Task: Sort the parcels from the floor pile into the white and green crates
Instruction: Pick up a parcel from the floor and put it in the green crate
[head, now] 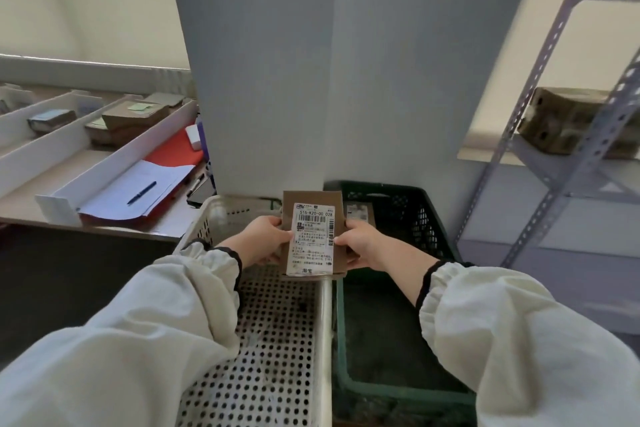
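Two crates side by side on the floor: perforated white plastic crate, left; dark green mesh plastic crate, right, one small parcel visible at its far end. One flat brown cardboard parcel with white shipping label, held upright over the shared rims. Left hand and right hand pinch its side edges, fingers closed. Judged light, stiff; edge grip suits. Floor pile unseen.

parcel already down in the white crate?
No, both the left hand and right hand hold the parcel up above the white crate rim.
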### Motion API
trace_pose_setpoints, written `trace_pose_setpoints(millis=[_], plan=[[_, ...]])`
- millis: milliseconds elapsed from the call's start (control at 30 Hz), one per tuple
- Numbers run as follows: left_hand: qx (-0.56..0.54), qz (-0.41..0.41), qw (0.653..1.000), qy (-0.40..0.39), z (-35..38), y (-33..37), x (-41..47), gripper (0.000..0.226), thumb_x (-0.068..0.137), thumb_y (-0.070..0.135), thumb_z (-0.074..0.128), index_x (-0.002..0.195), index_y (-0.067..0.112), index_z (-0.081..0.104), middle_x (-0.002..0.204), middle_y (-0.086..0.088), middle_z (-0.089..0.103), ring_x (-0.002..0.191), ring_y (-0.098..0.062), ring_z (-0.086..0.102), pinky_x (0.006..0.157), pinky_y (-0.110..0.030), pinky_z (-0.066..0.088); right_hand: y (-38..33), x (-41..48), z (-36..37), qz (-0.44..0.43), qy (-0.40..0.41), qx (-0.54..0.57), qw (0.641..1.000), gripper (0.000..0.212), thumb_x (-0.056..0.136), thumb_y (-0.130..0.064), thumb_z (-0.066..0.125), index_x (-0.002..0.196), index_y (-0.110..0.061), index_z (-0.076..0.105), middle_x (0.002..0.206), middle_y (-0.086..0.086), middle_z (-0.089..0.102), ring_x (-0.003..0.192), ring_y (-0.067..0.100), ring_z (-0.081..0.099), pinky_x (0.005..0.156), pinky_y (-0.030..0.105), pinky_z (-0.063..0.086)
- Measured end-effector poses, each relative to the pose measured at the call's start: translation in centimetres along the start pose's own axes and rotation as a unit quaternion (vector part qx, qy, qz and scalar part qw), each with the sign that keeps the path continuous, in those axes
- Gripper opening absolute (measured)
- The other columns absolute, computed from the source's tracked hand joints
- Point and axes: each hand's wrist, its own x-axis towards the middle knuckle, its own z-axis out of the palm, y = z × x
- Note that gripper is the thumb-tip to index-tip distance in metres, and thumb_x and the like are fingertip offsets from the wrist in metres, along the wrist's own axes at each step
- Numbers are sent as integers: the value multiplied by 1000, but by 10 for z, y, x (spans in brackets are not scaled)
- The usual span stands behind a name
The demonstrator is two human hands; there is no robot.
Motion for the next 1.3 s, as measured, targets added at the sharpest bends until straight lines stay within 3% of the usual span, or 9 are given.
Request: trace_pose_setpoints(millis=[167,300,400,500,667,867,1067,1200,1300], plan=[[5,10,999,-41,14,23,30,32,95,23,55,126,19,54,95,-1,73,72,-19,70,69,-35,58,7,14,-22,7,25,33,999,43,97,-4,44,136,-22,42,126,11,58,117,31,56,100,50,46],[11,47,997,-64,24,43,54,26,96,18,53,121,16,56,81,6,68,63,-9,65,51,-23,48,7,30,-43,13,48,49,998,43,97,-5,45,136,-22,42,125,11,60,116,31,57,101,52,45],[15,66,995,-78,30,60,76,28,96,18,52,123,13,55,95,1,70,62,-7,62,47,-18,45,-1,47,-61,14,62,59,996,48,96,-3,47,139,-23,40,126,10,59,117,31,57,100,53,45],[10,97,993,-73,35,89,106,30,96,24,52,124,13,54,115,-7,67,69,-14,62,54,-23,43,-23,67,-92,7,90,43,995,47,94,-3,50,137,-23,44,121,7,62,113,31,59,96,54,48],[-13,139,986,-88,55,148,163,29,94,34,54,118,18,57,104,-4,70,82,-22,68,81,-41,54,-57,107,-156,7,156,33,987,37,96,-7,48,130,-22,49,89,0,61,95,24,61,92,48,52],[4,73,989,-130,119,143,234,30,99,24,47,126,14,52,105,1,63,76,-10,59,47,-15,40,-12,197,-195,84,138,15,987,37,95,-11,52,130,-22,50,114,5,63,106,27,61,92,48,52],[22,-47,983,-175,180,91,295,35,95,34,50,127,19,50,111,-2,66,84,-20,63,59,-27,42,56,261,-201,179,75,22,981,40,94,-12,52,132,-22,47,104,4,61,96,22,59,81,41,52],[15,-74,977,-198,198,75,312,39,92,36,55,129,23,48,111,0,64,84,-20,65,69,-33,45,79,284,-206,204,48,22,978,41,94,-11,52,133,-22,47,92,0,59,90,20,57,83,40,49],[-10,-96,972,-215,206,71,319,53,89,35,61,135,22,39,116,-1,63,82,-21,69,71,-36,50,82,295,-215,190,43,-7,981,48,94,-16,53,139,-25,41,104,1,61,89,19,58,83,39,48]])
